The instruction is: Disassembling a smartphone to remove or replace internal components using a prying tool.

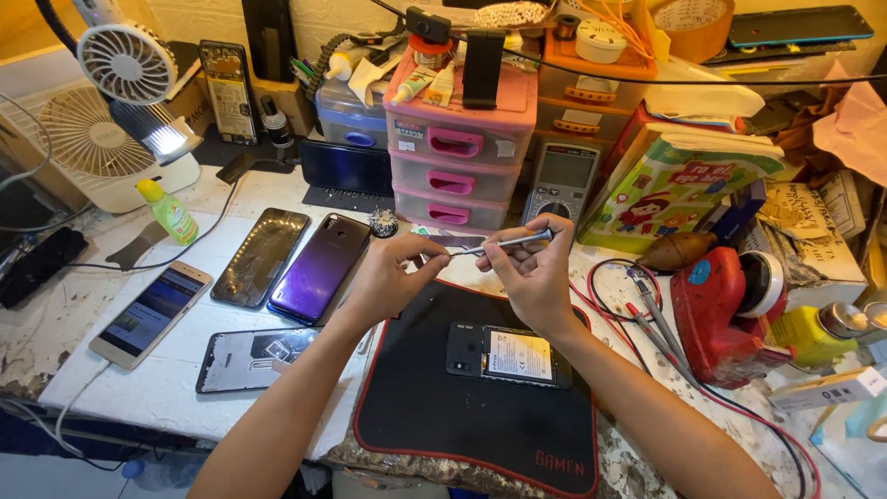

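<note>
Two hands, right hand (536, 268) fingers grasping one screwdriver (508, 243), left hand (393, 273) fingers pinching its tip, one opened phone (506, 353) below

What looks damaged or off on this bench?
The dark phone left of the purple one has a cracked face. The phone on the black mat lies with its back cover off. The bench edge is chipped and stained.
</note>
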